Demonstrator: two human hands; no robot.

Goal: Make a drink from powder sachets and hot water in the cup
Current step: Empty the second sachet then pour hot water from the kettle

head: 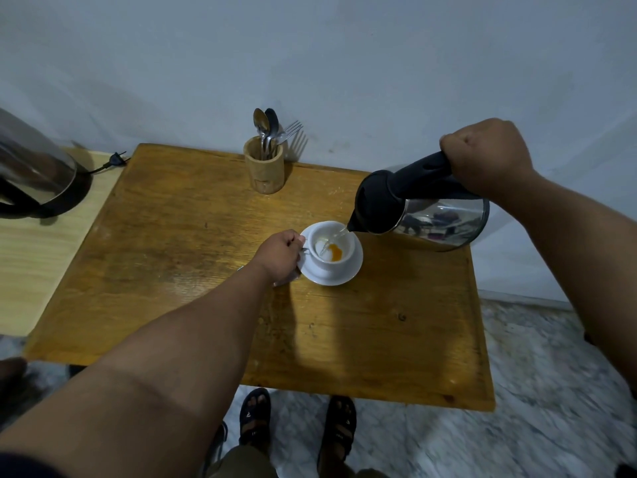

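While tipping kettle [424, 208], right hand [486, 160] fisted.

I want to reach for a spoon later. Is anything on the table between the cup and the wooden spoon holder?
No. In the head view, only bare table lies between the cup and the wooden holder.

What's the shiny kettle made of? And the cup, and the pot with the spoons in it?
The kettle looks like polished metal, since its body mirrors the room; its handle and spout look like matte black plastic. The cup seems to be glazed white ceramic, smooth and glossy, like its saucer. The pot looks like unpainted wood or bamboo, pale with visible grain. The spoons look like metal.
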